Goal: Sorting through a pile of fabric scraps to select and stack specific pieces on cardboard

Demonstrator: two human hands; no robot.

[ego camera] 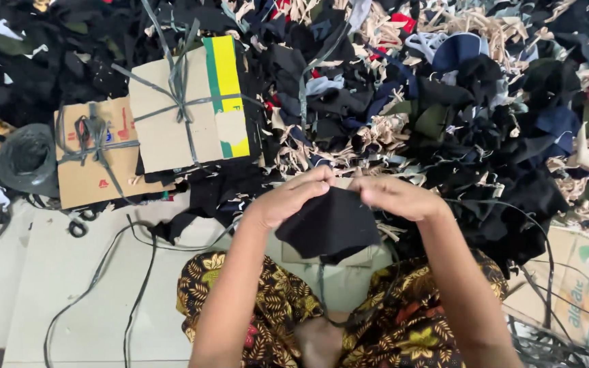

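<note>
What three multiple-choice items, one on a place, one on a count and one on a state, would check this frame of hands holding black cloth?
1. Where do the tied flat cardboard bundles lie?
A. upper left of the hands
B. on the person's lap
C. at the far right edge

2. How many hands grip the black fabric piece?
A. none
B. one
C. two

3. How is the black fabric piece held?
A. rolled into a tight ball
B. pinched at its top edge, hanging down
C. spread flat on the floor

Answers: 1 A, the bundles sit by the heap of cloth scraps, left of it. 2 C, the left hand and the right hand both pinch it. 3 B, it droops below the fingertips over the patterned lap.
</note>
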